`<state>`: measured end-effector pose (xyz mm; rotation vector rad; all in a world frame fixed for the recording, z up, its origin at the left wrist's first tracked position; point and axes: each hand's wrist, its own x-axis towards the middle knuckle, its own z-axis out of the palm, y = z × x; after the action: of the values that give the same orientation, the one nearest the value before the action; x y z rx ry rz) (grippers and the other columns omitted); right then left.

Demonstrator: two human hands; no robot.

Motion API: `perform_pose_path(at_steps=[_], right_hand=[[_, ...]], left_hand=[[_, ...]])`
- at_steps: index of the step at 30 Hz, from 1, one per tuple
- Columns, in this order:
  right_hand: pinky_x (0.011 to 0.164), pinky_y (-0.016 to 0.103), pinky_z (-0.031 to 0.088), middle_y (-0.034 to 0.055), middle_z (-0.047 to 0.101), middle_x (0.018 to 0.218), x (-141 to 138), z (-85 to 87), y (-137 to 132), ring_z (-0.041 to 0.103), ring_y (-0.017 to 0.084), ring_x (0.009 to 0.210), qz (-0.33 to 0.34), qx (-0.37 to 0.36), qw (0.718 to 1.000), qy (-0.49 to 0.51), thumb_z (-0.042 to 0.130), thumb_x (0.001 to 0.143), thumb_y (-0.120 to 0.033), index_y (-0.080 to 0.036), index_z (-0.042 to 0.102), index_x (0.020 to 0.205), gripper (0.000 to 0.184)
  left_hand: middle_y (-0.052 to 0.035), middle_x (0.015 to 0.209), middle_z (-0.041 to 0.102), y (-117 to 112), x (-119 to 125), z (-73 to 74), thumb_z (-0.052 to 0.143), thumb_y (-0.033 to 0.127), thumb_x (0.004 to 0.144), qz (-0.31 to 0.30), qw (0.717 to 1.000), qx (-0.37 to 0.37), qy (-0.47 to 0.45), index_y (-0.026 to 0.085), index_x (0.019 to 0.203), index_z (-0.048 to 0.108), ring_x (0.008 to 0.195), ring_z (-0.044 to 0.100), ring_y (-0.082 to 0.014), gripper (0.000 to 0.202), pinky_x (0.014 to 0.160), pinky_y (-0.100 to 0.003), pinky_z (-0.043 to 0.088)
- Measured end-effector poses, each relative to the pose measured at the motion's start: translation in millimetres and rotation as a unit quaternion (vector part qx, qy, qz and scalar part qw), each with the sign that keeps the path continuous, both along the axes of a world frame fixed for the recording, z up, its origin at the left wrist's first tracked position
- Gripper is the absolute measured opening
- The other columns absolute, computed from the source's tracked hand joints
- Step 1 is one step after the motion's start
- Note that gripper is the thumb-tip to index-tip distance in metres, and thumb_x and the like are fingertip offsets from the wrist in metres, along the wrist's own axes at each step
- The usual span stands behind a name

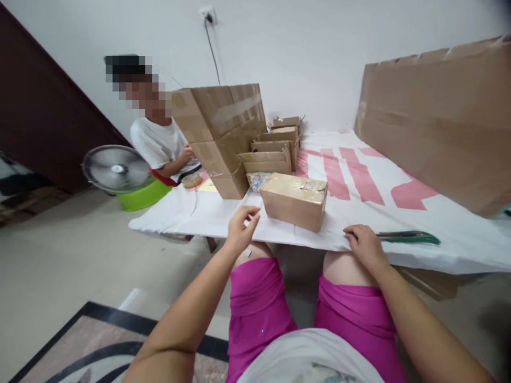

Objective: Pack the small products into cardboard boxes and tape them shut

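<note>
My left hand [240,230] hovers at the near edge of the white-covered table [199,214], fingers curled with thumb and forefinger close together and nothing visible in them. Just right of it sits a small brown cardboard box [294,201] sealed with clear tape. My right hand [364,246] rests knuckles-up on the table edge with its fingers curled down onto the cloth. A green-handled cutter [407,237] lies beside it, its metal end reaching the hand. My knees in pink shorts are under the table.
A large open carton [223,133] and a row of small folded boxes [275,150] stand at the back. Flat cardboard [435,122] leans at right. Another person [159,144] sits at the far left corner by a tape roll [191,181], a fan [115,169] and a green basin [144,196].
</note>
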<state>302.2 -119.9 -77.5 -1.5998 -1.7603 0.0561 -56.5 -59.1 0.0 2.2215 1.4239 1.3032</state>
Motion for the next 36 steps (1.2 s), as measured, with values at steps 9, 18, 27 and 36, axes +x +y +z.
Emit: perform_pose_path(at_steps=[9, 18, 27, 36], right_hand=[[0.079, 0.031, 0.049, 0.0027, 0.068, 0.089, -120.0, 22.6, -23.3, 0.063, 0.018, 0.085, 0.28, -0.102, 0.941, 0.162, 0.05, 0.084, -0.018, -0.022, 0.065, 0.09, 0.017], [0.07, 0.029, 0.05, 0.0027, 0.068, 0.08, -142.3, -5.6, -8.8, 0.063, 0.016, 0.074, 0.239, -0.096, 0.93, 0.264, 0.054, 0.081, -0.018, -0.02, 0.066, 0.084, 0.012], [0.068, 0.027, 0.048, 0.0036, 0.062, 0.082, -138.3, -8.7, -16.8, 0.06, 0.016, 0.077, 0.202, -0.027, 0.935, 0.29, 0.056, 0.084, -0.019, -0.02, 0.065, 0.083, 0.008], [0.067, 0.027, 0.05, 0.0029, 0.064, 0.081, -143.2, -17.3, -14.4, 0.061, 0.015, 0.072, 0.197, -0.089, 0.915, 0.342, 0.055, 0.086, -0.027, -0.019, 0.061, 0.099, 0.017]], left_hand=[[-0.0053, 0.089, 0.06, -43.3, -57.8, -96.2, 0.07, 0.039, 0.067, 0.166, 0.958, -0.232, 0.033, 0.017, 0.09, 0.065, 0.077, 0.06, -0.0195, 0.033, 0.075, -0.035, 0.051], [-0.0017, 0.08, 0.059, -53.9, -5.4, -88.3, 0.059, 0.018, 0.071, 0.11, 0.968, -0.185, -0.128, 0.02, 0.069, 0.06, 0.084, 0.056, -0.0189, 0.003, 0.082, -0.033, 0.046], [0.0008, 0.079, 0.062, -77.4, 80.8, -82.1, 0.079, 0.024, 0.064, -0.165, 0.727, -0.428, -0.511, 0.016, 0.073, 0.052, 0.07, 0.06, -0.0112, 0.029, 0.066, -0.024, 0.05], [0.003, 0.064, 0.06, -50.1, 72.3, -82.8, 0.076, 0.024, 0.065, -0.119, 0.787, -0.363, -0.485, 0.015, 0.07, 0.054, 0.055, 0.057, -0.0076, 0.025, 0.055, -0.019, 0.046]])
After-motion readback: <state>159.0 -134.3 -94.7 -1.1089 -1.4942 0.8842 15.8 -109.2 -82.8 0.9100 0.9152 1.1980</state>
